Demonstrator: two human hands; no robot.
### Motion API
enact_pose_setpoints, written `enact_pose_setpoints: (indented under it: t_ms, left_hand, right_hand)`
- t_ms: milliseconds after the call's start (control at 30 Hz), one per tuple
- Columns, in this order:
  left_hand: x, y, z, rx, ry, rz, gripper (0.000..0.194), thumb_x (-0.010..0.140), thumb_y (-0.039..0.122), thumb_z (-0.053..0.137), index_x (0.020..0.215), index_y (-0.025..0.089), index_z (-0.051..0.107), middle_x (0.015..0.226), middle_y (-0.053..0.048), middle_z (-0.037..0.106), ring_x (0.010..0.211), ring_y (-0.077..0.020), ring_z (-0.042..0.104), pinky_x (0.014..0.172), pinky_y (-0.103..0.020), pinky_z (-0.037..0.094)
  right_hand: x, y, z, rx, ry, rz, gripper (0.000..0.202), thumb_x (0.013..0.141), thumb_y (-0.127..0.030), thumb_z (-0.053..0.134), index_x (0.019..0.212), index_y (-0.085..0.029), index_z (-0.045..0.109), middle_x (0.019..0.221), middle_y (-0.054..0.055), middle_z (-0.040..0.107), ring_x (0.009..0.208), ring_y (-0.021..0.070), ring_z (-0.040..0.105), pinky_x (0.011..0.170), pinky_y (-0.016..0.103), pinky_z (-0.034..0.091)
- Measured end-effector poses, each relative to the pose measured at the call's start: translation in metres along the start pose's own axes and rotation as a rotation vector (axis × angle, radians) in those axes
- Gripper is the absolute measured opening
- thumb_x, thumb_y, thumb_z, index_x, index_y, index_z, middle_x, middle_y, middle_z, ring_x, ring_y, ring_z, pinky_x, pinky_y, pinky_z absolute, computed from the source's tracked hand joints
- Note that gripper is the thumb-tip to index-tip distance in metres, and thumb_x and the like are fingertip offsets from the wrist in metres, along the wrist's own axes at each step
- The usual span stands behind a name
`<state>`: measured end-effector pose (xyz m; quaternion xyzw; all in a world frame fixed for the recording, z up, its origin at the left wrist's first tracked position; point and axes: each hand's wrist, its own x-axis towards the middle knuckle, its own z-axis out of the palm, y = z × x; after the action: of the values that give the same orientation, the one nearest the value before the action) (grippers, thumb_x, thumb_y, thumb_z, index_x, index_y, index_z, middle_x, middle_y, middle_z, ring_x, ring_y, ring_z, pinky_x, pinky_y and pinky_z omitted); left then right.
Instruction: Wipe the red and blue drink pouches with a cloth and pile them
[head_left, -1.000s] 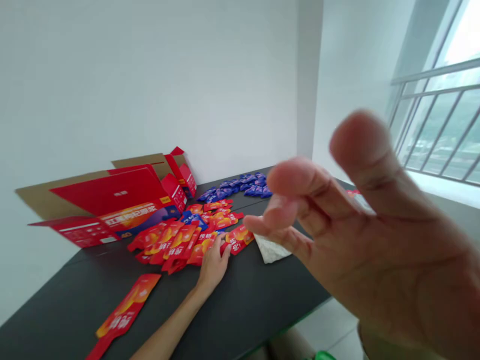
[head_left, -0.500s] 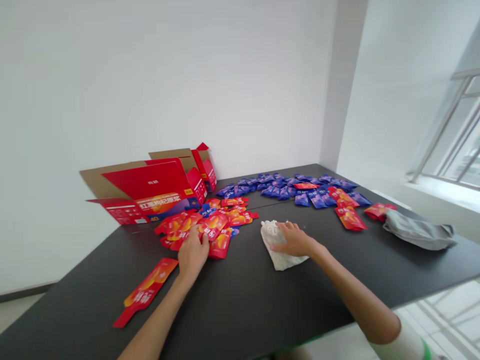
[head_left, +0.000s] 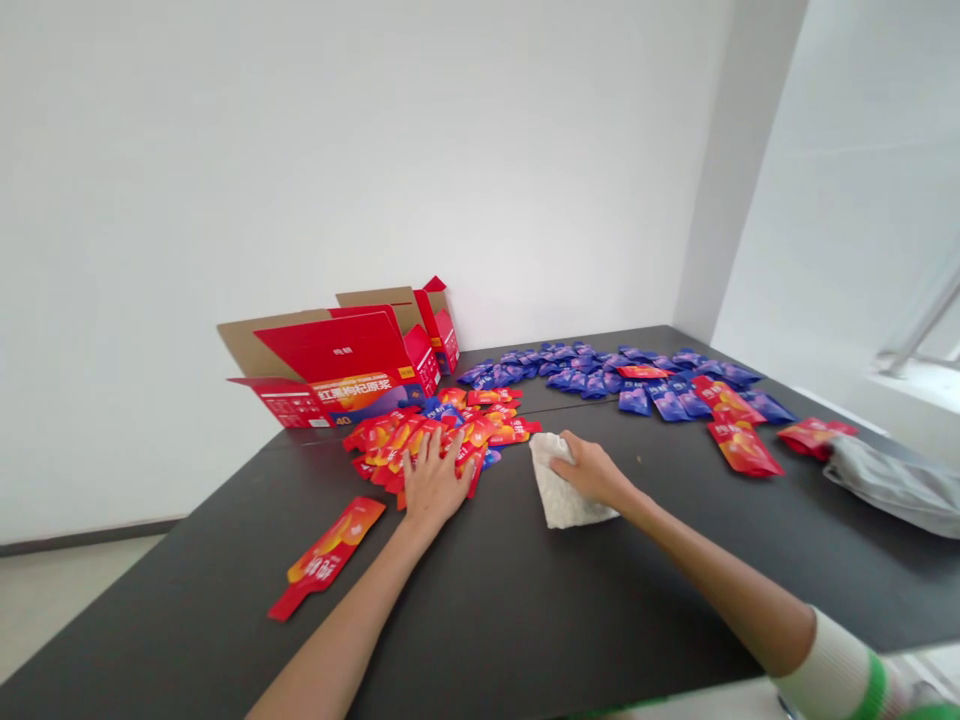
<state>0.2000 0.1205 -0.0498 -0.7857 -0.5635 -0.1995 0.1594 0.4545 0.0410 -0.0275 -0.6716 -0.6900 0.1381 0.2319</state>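
Note:
My left hand lies with its fingers spread on the near side of a heap of red and orange pouches. Nothing is gripped in it. To its right, my right hand is closed around the upper edge of a small white drawstring bag, whose lower part hangs toward me. The palm hides part of the bag. A few blue pouches, such as the blue pouch, stick out among the red ones. One long red packet lies apart, left of my left forearm.
Two opened red cartons, a near carton and a far carton, stand behind the heap by the wall. Many blue pouches spread along the back. Red pouches and a grey cloth lie to the right on the black table.
My right hand, earlier resting open over the bag, has closed on its top and picks it up there. My left hand has flattened and spread on the red pouches. The view has swung left.

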Motion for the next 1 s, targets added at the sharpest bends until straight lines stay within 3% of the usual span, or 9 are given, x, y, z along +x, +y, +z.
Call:
enact_pose_setpoints:
  t_ms: [133, 300, 400, 500, 567, 633, 733, 833, 1000]
  left_hand:
    - [0.004, 0.004, -0.001, 0.015, 0.044, -0.019, 0.053, 0.087, 0.042, 0.034, 0.136, 0.022, 0.034, 0.142, -0.013, 0.031, 0.131, -0.031, 0.024, 0.104, -0.053, 0.015]
    - [-0.003, -0.005, -0.014, 0.036, -0.014, 0.043, 0.06, 0.086, 0.048, 0.036, 0.14, 0.024, 0.024, 0.145, -0.01, 0.026, 0.134, -0.0276, 0.02, 0.105, -0.051, 0.015]
    - [-0.017, -0.033, -0.027, 0.104, -0.024, 0.04, 0.072, 0.08, 0.058, 0.039, 0.141, 0.024, 0.02, 0.146, -0.01, 0.022, 0.135, -0.0283, 0.015, 0.106, -0.052, 0.009]
    - [-0.04, -0.073, -0.03, 0.161, -0.067, -0.096, 0.076, 0.077, 0.064, 0.038, 0.141, 0.027, 0.019, 0.148, -0.01, 0.016, 0.135, -0.0325, 0.009, 0.102, -0.06, 0.007]
    - [-0.055, -0.096, -0.025, 0.151, -0.165, -0.267, 0.079, 0.074, 0.068, 0.036, 0.141, 0.027, 0.02, 0.148, -0.012, 0.016, 0.134, -0.0367, 0.012, 0.097, -0.064, 0.014]
    - [-0.065, -0.111, -0.018, 0.095, -0.275, -0.363, 0.082, 0.075, 0.069, 0.031, 0.141, 0.022, 0.018, 0.145, -0.015, 0.024, 0.132, -0.0361, 0.02, 0.096, -0.06, 0.023]
    - [-0.066, -0.123, -0.009, 0.032, -0.315, -0.287, 0.076, 0.081, 0.062, 0.024, 0.14, 0.015, 0.021, 0.138, -0.014, 0.036, 0.128, -0.0307, 0.03, 0.096, -0.051, 0.03]
    - [-0.056, -0.131, -0.005, 0.013, -0.263, -0.182, 0.07, 0.083, 0.058, 0.023, 0.136, 0.013, 0.03, 0.133, -0.013, 0.043, 0.121, -0.0291, 0.037, 0.094, -0.045, 0.034]
    - [-0.04, -0.15, 0.001, -0.06, -0.178, -0.062, 0.072, 0.082, 0.058, 0.034, 0.137, 0.011, 0.026, 0.129, -0.013, 0.046, 0.115, -0.0266, 0.043, 0.098, -0.039, 0.032]
  right_hand:
    - [-0.009, -0.015, 0.015, -0.073, -0.055, -0.215, 0.033, 0.082, -0.042, 0.046, 0.108, -0.02, 0.048, 0.107, 0.008, 0.058, 0.096, 0.0208, 0.055, 0.073, 0.026, 0.035]
    - [-0.016, -0.015, 0.019, -0.111, -0.072, -0.215, 0.039, 0.084, -0.044, 0.043, 0.115, -0.021, 0.045, 0.115, 0.009, 0.055, 0.104, 0.0225, 0.051, 0.081, 0.03, 0.036]
    - [-0.016, -0.011, 0.015, -0.096, -0.078, -0.202, 0.04, 0.084, -0.044, 0.044, 0.117, -0.022, 0.045, 0.117, 0.01, 0.054, 0.107, 0.0227, 0.05, 0.084, 0.03, 0.036]
    - [-0.014, -0.007, 0.015, -0.089, -0.087, -0.223, 0.038, 0.084, -0.042, 0.044, 0.117, -0.021, 0.044, 0.116, 0.01, 0.054, 0.107, 0.0224, 0.05, 0.084, 0.03, 0.036]
    - [-0.013, -0.006, 0.016, -0.092, -0.093, -0.24, 0.037, 0.085, -0.042, 0.043, 0.115, -0.021, 0.045, 0.115, 0.01, 0.055, 0.105, 0.0224, 0.051, 0.082, 0.03, 0.036]
    - [-0.012, -0.004, 0.018, -0.101, -0.094, -0.246, 0.036, 0.085, -0.043, 0.042, 0.113, -0.021, 0.045, 0.114, 0.01, 0.055, 0.104, 0.0227, 0.052, 0.081, 0.03, 0.037]
    - [-0.011, -0.003, 0.019, -0.104, -0.088, -0.248, 0.036, 0.085, -0.044, 0.042, 0.112, -0.021, 0.045, 0.114, 0.01, 0.055, 0.104, 0.0228, 0.052, 0.081, 0.03, 0.037]
    - [-0.013, -0.004, 0.018, -0.094, -0.082, -0.262, 0.038, 0.085, -0.042, 0.042, 0.116, -0.021, 0.044, 0.115, 0.01, 0.054, 0.106, 0.0228, 0.05, 0.084, 0.03, 0.036]
    - [-0.015, -0.006, 0.015, -0.093, -0.079, -0.267, 0.038, 0.086, -0.042, 0.042, 0.117, -0.021, 0.044, 0.115, 0.01, 0.054, 0.105, 0.0227, 0.051, 0.083, 0.03, 0.037]
